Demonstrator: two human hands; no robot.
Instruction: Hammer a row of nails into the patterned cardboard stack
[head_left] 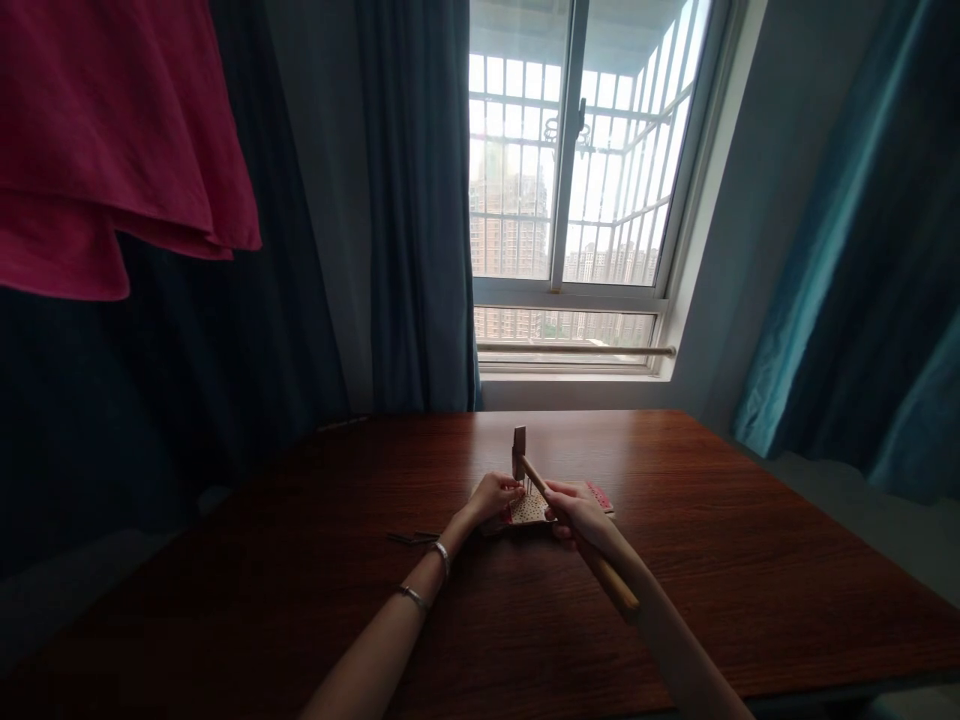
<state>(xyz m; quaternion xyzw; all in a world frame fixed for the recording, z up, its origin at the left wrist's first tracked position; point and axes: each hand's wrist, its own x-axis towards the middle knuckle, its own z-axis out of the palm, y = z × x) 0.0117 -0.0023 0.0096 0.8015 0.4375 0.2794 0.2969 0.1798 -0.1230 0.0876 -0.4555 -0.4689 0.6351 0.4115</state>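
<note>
My right hand (pixel 581 512) is wrapped round the wooden handle of a hammer (pixel 621 586). Its dark metal head (pixel 519 452) is directly above the fingertips of my left hand (pixel 493 498). Those fingertips are pinched on a thin nail-like pin, mostly hidden by the fingers and the hammer head. Below both hands lies a pale board dotted with small dark marks or holes (pixel 529 511). A few thin upright pins (pixel 529 487) show on it between the hands. A red dotted strip (pixel 600 495) shows behind my right hand.
Several thin dark rods (pixel 416 538) lie left of the board on the brown wooden table (pixel 675 570). Behind the table are a window (pixel 555 290) and blue curtains (pixel 420 220). Pink cloth (pixel 112 130) hangs at upper left.
</note>
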